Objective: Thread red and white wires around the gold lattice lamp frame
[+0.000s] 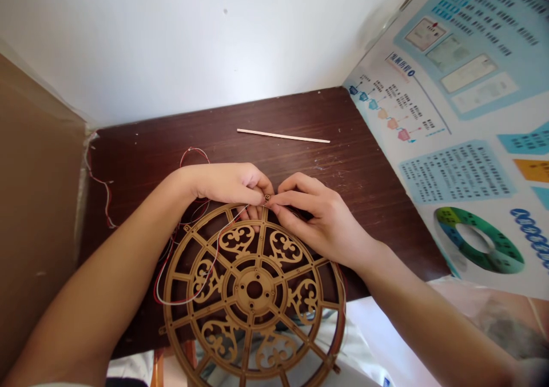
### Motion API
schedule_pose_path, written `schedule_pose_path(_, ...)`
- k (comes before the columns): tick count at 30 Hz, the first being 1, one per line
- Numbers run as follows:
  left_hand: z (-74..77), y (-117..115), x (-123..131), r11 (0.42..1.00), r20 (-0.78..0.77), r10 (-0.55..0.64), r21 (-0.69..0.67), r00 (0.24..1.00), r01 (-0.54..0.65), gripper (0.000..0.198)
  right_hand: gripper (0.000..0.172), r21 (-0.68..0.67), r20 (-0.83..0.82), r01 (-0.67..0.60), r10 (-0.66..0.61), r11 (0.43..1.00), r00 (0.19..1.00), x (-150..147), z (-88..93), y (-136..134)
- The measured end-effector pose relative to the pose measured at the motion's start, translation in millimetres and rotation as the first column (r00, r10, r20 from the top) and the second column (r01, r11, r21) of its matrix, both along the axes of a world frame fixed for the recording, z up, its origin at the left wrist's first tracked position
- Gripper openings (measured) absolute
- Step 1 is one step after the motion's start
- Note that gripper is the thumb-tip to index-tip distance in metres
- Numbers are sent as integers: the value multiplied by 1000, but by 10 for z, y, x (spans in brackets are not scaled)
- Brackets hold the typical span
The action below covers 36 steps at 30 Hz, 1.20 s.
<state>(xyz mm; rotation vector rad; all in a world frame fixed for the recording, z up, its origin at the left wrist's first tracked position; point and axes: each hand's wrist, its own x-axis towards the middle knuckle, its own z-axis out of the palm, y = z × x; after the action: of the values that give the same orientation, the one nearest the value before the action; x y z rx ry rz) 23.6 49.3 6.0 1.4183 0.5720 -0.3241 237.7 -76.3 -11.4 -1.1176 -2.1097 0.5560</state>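
A round laser-cut wooden wheel (253, 290) with scroll ornaments and spokes lies on the dark wooden table (343, 147), its near half hanging over the table's front edge. My left hand (227, 184) and my right hand (319, 215) meet at the wheel's far rim, both pinched on a tiny part (267, 198) there. A thin red and white wire (193, 292) runs from that spot across the wheel's left side and loops onto the table.
A thin wooden stick (283, 136) lies on the table beyond the hands. A white wall stands behind. A printed poster (463, 118) leans at the right, a brown board (34, 204) at the left.
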Motion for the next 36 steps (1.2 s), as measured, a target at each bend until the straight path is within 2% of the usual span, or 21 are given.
schedule_pose_path(7,-16,-5,-4,1000,10,7,-19,1000,-7,13,13,-1,7,6,-6,1000,1000,2,7,0)
schedule_pose_path(18,67,-9,13,1000,-65,19,6,998,-18,16,13,24,15,8,-8,1000,1000,-5,7,2)
schedule_pose_path(36,27,4,-13,999,-3,3,-53,1000,-4,19,12,67,51,-21,17,998,999,14,19,-11)
